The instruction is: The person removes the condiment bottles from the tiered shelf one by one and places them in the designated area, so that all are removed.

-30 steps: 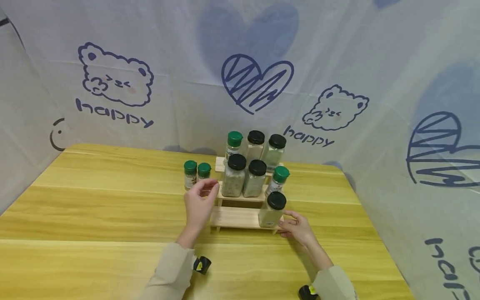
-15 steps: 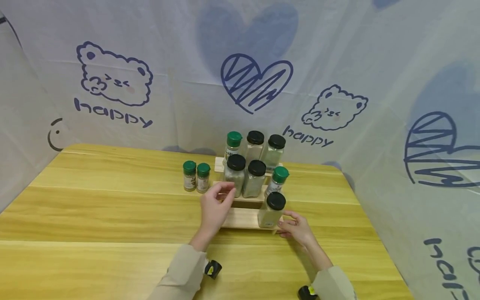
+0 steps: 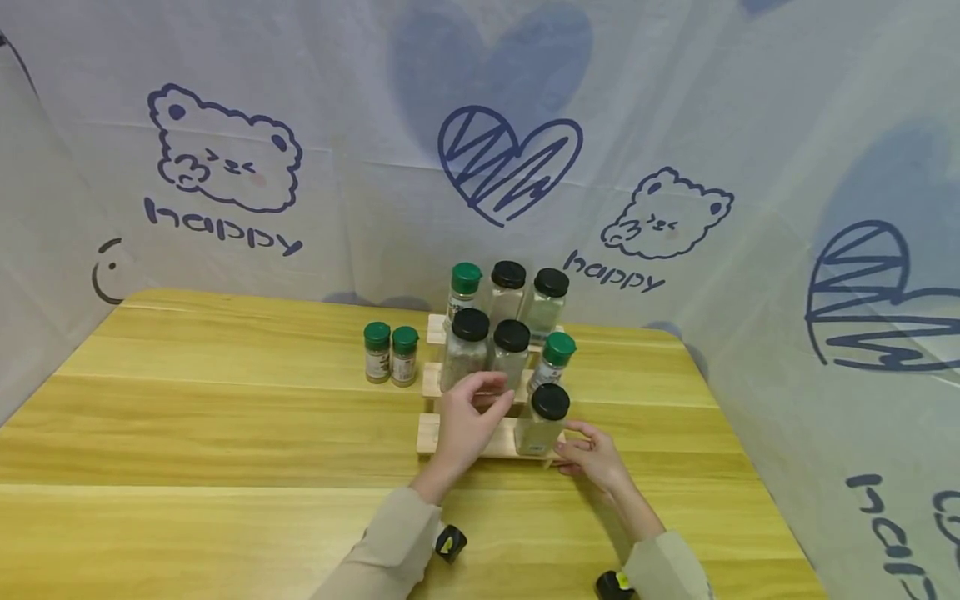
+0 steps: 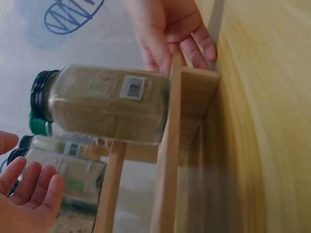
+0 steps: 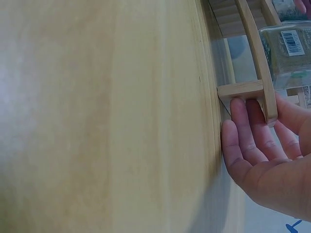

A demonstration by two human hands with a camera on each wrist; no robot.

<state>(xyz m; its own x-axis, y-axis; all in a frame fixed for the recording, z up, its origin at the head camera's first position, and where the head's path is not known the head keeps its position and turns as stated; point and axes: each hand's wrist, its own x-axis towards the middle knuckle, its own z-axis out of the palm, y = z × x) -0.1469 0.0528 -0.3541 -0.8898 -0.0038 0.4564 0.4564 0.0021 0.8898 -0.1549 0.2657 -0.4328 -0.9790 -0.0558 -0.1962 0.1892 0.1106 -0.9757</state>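
Note:
A three-tier wooden spice rack (image 3: pixel 427 433) bears several jars. On its lowest tier, at the right end, stands a black-lidded spice jar (image 3: pixel 538 433) with pale brown powder. My right hand (image 3: pixel 596 461) grips that end of the rack; in the right wrist view its fingers (image 5: pixel 249 138) lie against the leg, below the shelf board. My left hand (image 3: pixel 467 425) is raised before the middle tier, fingers bent loosely with nothing between them. It partly hides a black-lidded jar (image 3: pixel 511 354). In the left wrist view, the left hand (image 4: pixel 29 201) is apart from the powder jar (image 4: pixel 109 104).
Two green-capped shakers, one a spice shaker (image 3: pixel 377 354), stand on the wooden table (image 3: pixel 225 433) left of the rack. Another green-capped shaker (image 3: pixel 553 362) is at the middle tier's right. A printed cloth (image 3: pixel 360 183) hangs close behind the table.
My left hand has moved right, from the rack's left end across the front of the middle tier. The right hand stays at the rack's end, and the jars stand where they were.

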